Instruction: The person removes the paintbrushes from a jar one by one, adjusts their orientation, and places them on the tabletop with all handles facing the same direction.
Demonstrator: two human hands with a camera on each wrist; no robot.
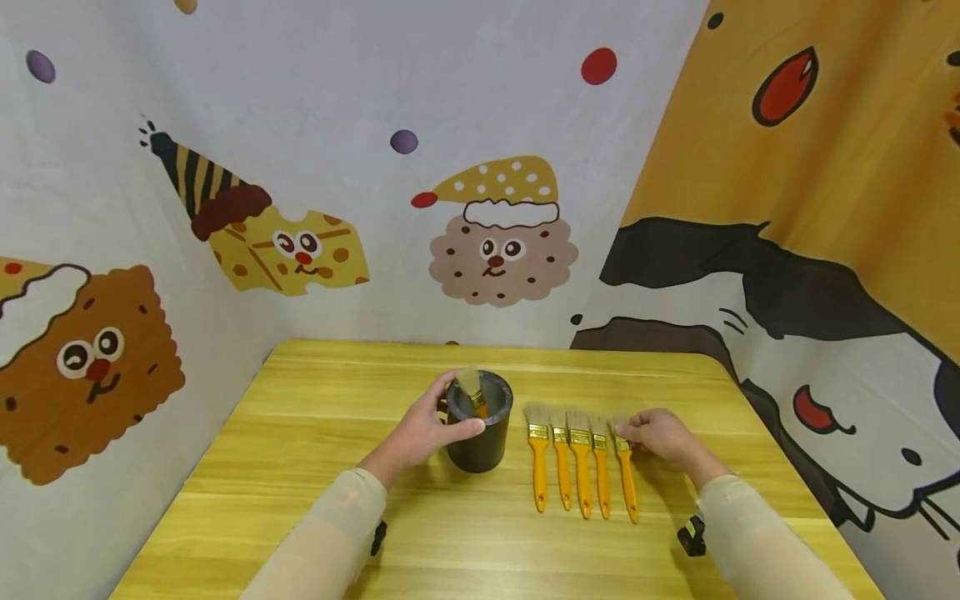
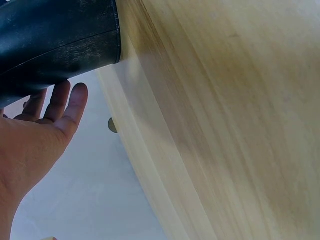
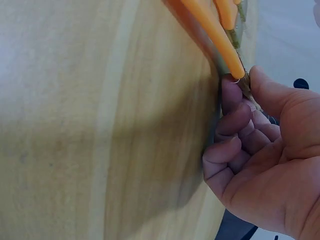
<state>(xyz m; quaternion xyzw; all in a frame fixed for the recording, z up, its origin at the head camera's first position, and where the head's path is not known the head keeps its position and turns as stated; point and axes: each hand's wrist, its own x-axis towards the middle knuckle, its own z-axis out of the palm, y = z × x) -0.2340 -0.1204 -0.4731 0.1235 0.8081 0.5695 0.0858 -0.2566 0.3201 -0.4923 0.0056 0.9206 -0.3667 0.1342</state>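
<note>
A dark cylindrical cup (image 1: 477, 446) stands upright on the table, with one paintbrush (image 1: 471, 385) leaning inside it, bristles up. My left hand (image 1: 422, 432) holds the cup from its left side, thumb across the near side by the rim. In the left wrist view, fingers of the left hand (image 2: 35, 140) lie along the cup (image 2: 60, 42). To the cup's right, several orange-handled paintbrushes (image 1: 580, 462) lie in a row, bristles away from me. My right hand (image 1: 663, 432) pinches the rightmost paintbrush (image 1: 628, 487) near its bristles. The right wrist view shows thumb and forefinger at that paintbrush (image 3: 215, 37).
The wooden table (image 1: 315, 433) has rounded far corners. Behind it hangs a white cloth (image 1: 337, 108) printed with cartoon figures, which meets an orange patterned part on the right. Small black devices are strapped at both wrists.
</note>
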